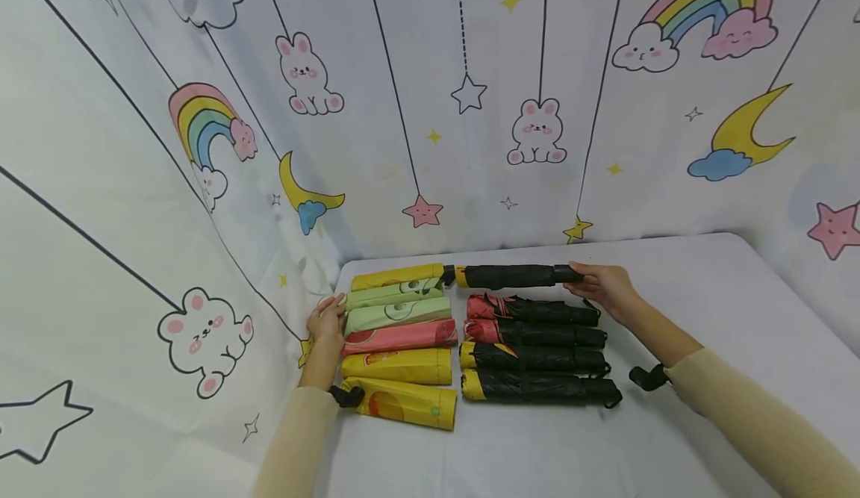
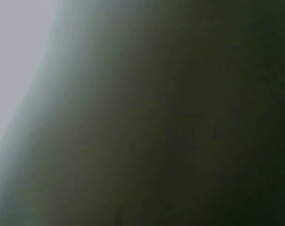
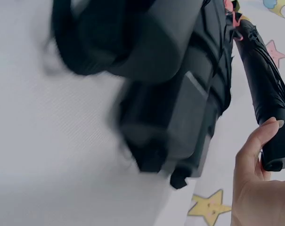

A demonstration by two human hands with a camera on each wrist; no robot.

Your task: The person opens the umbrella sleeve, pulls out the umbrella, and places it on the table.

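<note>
My right hand (image 1: 608, 289) grips the black handle end of a folded umbrella (image 1: 513, 275) with a yellow tip at the back of the table. In the right wrist view, the thumb lies along the handle of this umbrella (image 3: 269, 80). My left hand (image 1: 325, 322) is at the left ends of the pale green avocado-print sleeves (image 1: 396, 313), its fingertips touching near the upper one. The left wrist view is dark and blurred. Below the held umbrella lie black folded umbrellas with red tips (image 1: 537, 334) and others with yellow tips (image 1: 537, 386).
In the left column, a yellow sleeve (image 1: 393, 277) lies at the back, a red sleeve (image 1: 399, 336) below the green ones, then yellow sleeves (image 1: 410, 402) nearest me. A white cloth covers the table (image 1: 537, 449). Patterned curtain (image 1: 376, 147) stands behind and left.
</note>
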